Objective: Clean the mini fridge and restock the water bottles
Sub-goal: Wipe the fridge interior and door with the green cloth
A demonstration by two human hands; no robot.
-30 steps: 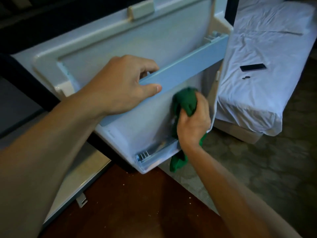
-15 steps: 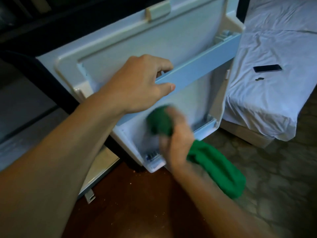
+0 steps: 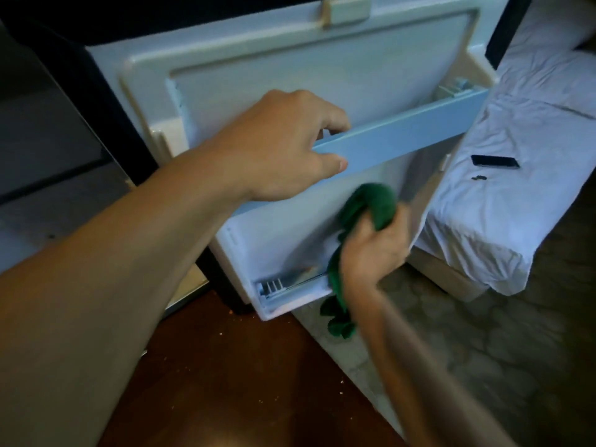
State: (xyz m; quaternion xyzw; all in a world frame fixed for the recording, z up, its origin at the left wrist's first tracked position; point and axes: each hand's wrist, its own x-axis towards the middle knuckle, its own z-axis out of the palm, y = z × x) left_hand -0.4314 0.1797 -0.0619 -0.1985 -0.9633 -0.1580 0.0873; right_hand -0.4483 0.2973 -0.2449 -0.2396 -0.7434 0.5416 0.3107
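Note:
The mini fridge door (image 3: pixel 290 69) stands open with its white inner liner facing me. My left hand (image 3: pixel 277 146) grips the pale blue shelf rail (image 3: pixel 403 137) that crosses the door, fingers over its top edge and thumb on its front. Below the rail, my right hand (image 3: pixel 374 250) holds a bunched green cloth (image 3: pixel 371 201) against the lower part of the liner; the cloth's loose end hangs past the door's bottom shelf (image 3: pixel 290 295). No water bottles are in view.
A bed with a white sheet (image 3: pixel 500 221) stands close to the right of the door, with a black phone (image 3: pixel 495 161) lying on it. A dark wooden floor (image 3: pixel 225 382) with crumbs lies below, patterned carpet (image 3: pixel 483 350) to the right.
My right hand has swept the green cloth left across the lower liner and back to the right and up. My left hand has kept its grip on the rail.

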